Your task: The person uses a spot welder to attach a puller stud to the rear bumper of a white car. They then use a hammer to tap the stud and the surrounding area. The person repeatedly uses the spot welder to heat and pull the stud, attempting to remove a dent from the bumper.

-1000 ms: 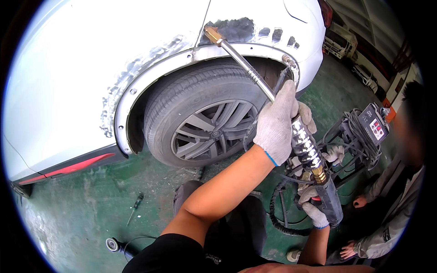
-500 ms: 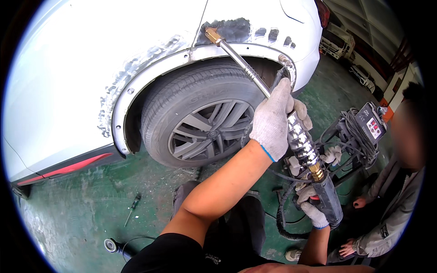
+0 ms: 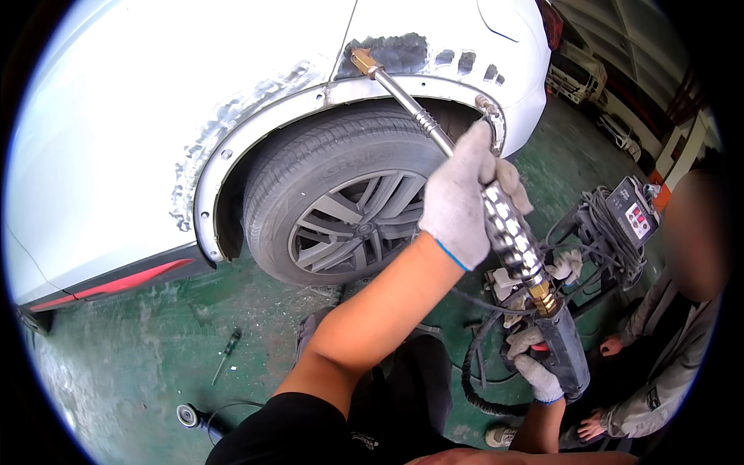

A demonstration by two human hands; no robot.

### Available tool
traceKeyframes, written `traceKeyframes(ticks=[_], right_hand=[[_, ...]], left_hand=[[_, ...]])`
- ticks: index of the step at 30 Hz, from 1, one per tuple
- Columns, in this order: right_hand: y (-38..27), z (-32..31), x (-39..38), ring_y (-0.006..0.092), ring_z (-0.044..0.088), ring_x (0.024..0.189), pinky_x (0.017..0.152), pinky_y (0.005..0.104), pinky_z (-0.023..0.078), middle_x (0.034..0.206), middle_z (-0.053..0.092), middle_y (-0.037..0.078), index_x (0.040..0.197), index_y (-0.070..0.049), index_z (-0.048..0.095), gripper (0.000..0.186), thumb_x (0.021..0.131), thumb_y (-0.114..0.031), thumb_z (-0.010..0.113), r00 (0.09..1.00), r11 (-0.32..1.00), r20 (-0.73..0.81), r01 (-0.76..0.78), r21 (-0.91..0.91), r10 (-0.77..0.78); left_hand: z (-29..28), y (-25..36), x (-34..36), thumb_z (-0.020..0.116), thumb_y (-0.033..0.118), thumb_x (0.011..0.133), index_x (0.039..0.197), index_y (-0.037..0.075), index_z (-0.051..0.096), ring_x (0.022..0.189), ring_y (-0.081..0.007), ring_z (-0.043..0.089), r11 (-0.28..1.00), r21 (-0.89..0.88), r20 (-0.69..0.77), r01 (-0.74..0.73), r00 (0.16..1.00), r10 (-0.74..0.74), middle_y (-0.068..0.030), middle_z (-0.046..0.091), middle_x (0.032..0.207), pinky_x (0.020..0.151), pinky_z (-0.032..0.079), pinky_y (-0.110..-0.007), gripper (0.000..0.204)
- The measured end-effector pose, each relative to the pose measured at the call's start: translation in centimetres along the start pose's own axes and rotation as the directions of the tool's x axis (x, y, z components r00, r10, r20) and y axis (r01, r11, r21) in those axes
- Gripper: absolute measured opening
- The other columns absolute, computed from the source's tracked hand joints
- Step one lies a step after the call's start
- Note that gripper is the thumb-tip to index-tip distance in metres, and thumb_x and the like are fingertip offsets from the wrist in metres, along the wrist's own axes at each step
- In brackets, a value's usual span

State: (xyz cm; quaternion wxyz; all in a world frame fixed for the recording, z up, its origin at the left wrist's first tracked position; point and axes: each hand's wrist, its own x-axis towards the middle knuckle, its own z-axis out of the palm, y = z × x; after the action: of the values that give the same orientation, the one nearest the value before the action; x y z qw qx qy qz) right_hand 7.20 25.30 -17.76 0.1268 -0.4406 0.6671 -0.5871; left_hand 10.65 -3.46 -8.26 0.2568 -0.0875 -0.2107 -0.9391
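**A long metal tool point(image 3: 515, 240) slants past the wheel point(image 3: 353, 225), two gloved hands on it**

The white car point(image 3: 116, 155) spreads above and left of the wheel, with a dark patch point(image 3: 403, 53) ground into its panel just above the arch. A co-worker point(image 3: 659, 399) is well to the wheel's lower right; if the tool broke loose under a hard pull, it could kick back that way. Right of the wheel stands a cabled machine point(image 3: 635, 215). A thick black cable point(image 3: 470, 380) loops below and right of the wheel; anyone snagging it could drag the tool off line.

The tool runs from above the wheel, past the tyre's upper right, to a black handle point(image 3: 564, 353) at its lower right. The left grip point(image 3: 463, 190), at the wheel's right edge, is wrapped around the tool near its ribbed chrome sleeve point(image 3: 518, 246); whether on sleeve or shaft, I cannot tell. If that sleeve slides, fingers could be pinched. The right grip point(image 3: 535, 374), below and right of the wheel, clasps the handle beside a red part point(image 3: 539, 348); if that is a trigger, a stray squeeze could set it off.

A corded tool point(image 3: 188, 416) and a screwdriver point(image 3: 225, 356) lie below and left of the wheel, possible trip hazards. The copper-coloured tip point(image 3: 362, 62) meets the patch's left end, above the wheel; sideways pressure could skid it onto paint.
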Motion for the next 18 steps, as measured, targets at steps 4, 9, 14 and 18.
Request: traceKeyframes(ticks=[4,9,14,18], right_hand=[[-0.3,0.1,-0.1,0.0227,0.070,0.088,0.093,0.0452,0.060,0.090,0.072,0.007,0.096,-0.002,0.073,0.019,0.079,-0.005,0.080,1.000,0.998,0.018,0.022,-0.060,-0.021],[-0.5,-2.2,0.3,0.0256,0.071,0.080,0.076,0.0365,0.057,0.090,0.072,0.010,0.103,-0.002,0.071,0.031,0.074,0.000,0.081,0.971,0.755,0.058,0.218,-0.619,-0.233],[-0.5,-0.4,1.2,0.0314,0.069,0.084,0.080,0.0418,0.057,0.086,0.068,0.008,0.096,-0.008,0.071,0.032,0.070,-0.015,0.088,0.922,0.526,-0.033,0.191,-0.829,-0.386],[4.3,0.7,0.1,0.0322,0.065,0.065,0.068,0.0537,0.057,0.074,0.065,0.014,0.113,0.000,0.069,0.038,0.078,-0.011,0.082,0.990,0.574,0.123,-0.139,0.807,0.067]], left_hand=[[-1.2,2.3,1.3,0.062,0.040,0.109,0.077,0.021,0.048,0.064,-0.0227,0.065,0.991,-0.086,0.047,-0.101,0.993,0.105,-0.0031,0.062,0.073,0.070,0.059,-0.046,0.040],[-0.1,-1.3,-1.4,0.049,0.040,0.113,0.071,0.021,0.038,0.055,-0.0165,0.050,0.983,-0.164,0.211,0.077,0.977,-0.041,0.0035,0.049,0.065,0.061,0.047,-0.039,0.048],[-2.4,-1.3,0.3,0.040,0.040,0.115,0.067,0.022,0.029,0.050,-0.0139,0.035,0.974,-0.212,0.605,0.083,0.794,0.064,0.0057,0.035,0.059,0.054,0.033,-0.034,0.053],[0.1,-3.5,-0.5,0.067,0.042,0.106,0.090,0.011,0.055,0.068,-0.0174,0.064,0.863,0.499,-0.244,-0.076,0.944,0.224,-0.0026,0.058,0.075,0.057,0.051,-0.033,0.037]])
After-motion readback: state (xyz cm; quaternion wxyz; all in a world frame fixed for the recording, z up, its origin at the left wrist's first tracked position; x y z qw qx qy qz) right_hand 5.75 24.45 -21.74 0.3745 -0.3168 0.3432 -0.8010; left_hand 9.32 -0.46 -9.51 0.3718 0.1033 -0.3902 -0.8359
